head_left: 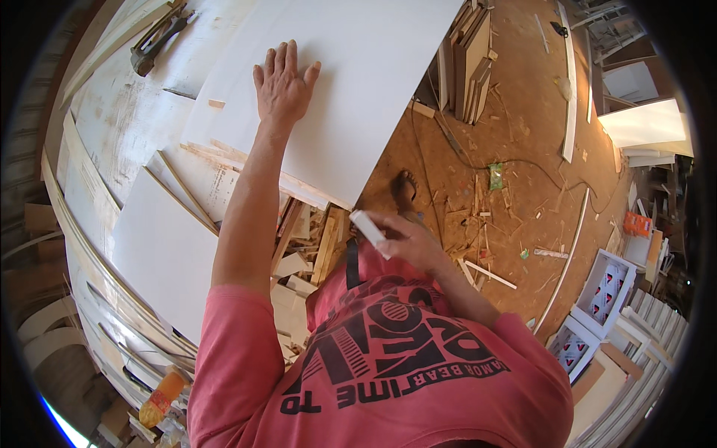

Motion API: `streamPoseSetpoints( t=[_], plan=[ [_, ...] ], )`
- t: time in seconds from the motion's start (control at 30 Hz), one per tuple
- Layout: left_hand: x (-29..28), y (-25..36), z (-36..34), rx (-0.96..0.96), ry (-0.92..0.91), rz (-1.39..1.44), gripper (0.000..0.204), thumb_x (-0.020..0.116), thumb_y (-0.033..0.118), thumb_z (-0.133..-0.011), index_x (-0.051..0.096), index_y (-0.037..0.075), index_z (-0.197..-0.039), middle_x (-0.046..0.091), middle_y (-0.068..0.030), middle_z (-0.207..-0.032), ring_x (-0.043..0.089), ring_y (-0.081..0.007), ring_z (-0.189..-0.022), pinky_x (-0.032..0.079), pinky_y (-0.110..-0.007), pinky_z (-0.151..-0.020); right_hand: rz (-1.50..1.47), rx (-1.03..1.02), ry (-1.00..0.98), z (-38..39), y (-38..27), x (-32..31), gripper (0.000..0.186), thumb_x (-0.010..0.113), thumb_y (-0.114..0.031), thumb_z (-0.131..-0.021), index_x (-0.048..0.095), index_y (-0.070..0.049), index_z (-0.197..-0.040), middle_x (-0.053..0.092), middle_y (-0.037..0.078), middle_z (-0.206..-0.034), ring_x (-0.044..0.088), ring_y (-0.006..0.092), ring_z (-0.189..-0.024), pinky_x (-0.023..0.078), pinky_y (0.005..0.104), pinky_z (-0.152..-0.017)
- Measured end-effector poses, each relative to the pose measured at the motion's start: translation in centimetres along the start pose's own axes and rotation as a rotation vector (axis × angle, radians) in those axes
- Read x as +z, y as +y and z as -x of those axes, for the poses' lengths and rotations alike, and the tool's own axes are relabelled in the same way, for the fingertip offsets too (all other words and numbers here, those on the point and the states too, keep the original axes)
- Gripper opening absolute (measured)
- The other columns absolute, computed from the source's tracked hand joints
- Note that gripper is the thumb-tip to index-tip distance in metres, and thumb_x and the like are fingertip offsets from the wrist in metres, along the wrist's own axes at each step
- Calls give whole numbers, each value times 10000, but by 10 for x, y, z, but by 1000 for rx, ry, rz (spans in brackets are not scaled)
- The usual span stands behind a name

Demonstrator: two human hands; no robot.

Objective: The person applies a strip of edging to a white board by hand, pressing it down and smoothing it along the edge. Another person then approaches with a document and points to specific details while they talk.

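A large white panel is laid out before the person; the left hand is pressed flat on it, palm down, fingers spread and nothing grasped; by the right hand, a short white strip is gripped between thumb and bent fingers, just beside the panel's near corner; whether that corner is touched by the strip cannot be told.

Left of the panel, beyond its far portion, a black handheld tool is seen; below its near edge, wood offcuts are heaped; to its right, upright boards are stacked on a brown floor, where a green wrapper is also found.

On the red T-shirt, nearer the viewer than the panel, large black block lettering is printed, inverted in this view; well to the panel's lower right, white cartons are marked with a repeated dark-and-red print, too small to be read.
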State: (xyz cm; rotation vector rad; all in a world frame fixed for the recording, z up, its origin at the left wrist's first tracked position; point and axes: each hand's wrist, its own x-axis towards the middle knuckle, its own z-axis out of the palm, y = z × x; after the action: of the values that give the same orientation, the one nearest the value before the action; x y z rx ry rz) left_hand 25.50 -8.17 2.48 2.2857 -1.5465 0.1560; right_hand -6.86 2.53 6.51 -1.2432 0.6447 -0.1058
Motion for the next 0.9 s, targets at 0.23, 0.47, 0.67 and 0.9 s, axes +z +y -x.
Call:
streamPoseSetpoints(
  t=[0.23, 0.47, 0.67, 0.9],
  plan=[
    [3, 7, -2, 18, 27, 2, 657, 377, 524, -939, 302, 99, -1435, 342, -92, -1473, 249, -282, -1390, 173, -493, -1132, -329, -164, 439, -33, 14, 3, 571, 557, -248, -904, 386, -1, -1390, 509, 97, -1265, 496, 145, -1107, 418, 302, -933],
    [3, 3, 1, -12, -28, -39, 662, 298, 549, -951, 275, 119, -1455, 325, -68, -1486, 227, -253, -1403, 142, -472, -1153, -53, 18, -83, -1, 16, 36, 561, 578, -174, -878, 403, -43, -1395, 497, 88, -1277, 508, 153, -1084, 431, 305, -918],
    [2, 2, 0, 17, 18, -21, 663, 364, 536, -941, 291, 104, -1439, 338, -89, -1474, 245, -272, -1393, 178, -489, -1135, -357, -97, 320, -7, 34, 13, 585, 563, -184, -916, 329, 1, -1420, 466, 96, -1321, 498, 160, -1124, 420, 303, -938],
    [-5, 7, 1, 31, -70, -84, 648, 364, 524, -949, 279, 124, -1452, 317, -101, -1485, 222, -284, -1401, 160, -492, -1140, -482, -297, 633, -73, 13, -24, 532, 530, -221, -942, 356, 49, -1367, 529, 103, -1189, 502, 140, -1069, 405, 274, -926]
  ],
)
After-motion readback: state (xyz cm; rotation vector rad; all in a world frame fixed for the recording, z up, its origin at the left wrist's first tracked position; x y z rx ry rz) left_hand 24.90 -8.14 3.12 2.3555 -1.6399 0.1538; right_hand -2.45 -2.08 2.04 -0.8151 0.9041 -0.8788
